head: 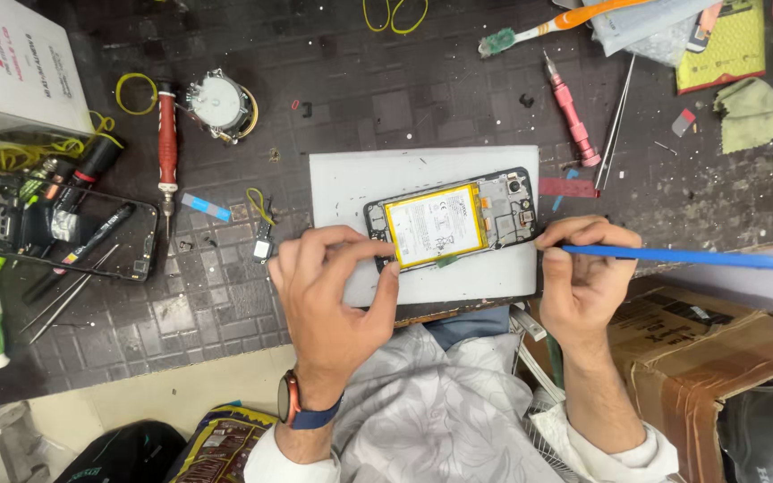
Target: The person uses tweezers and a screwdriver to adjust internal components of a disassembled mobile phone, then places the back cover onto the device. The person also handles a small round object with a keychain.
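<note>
Opened phone [451, 221], back cover off, yellow-edged battery [434, 224] exposed, lies flat on white mat [422, 174] mid surface [333, 98]. Prob light, thin, stiff frame; battery soft-celled & boards fragile, so best held by frame edges, not the cell. Left hand [333, 286] fingers pinch closed on phone's near-left edge. Right hand [583, 268] fingers closed round blue stick tool [673, 257] w/ tip at phone's right end. Pink screwdriver [570, 109] & tweezers [617, 116] nearby.
</note>
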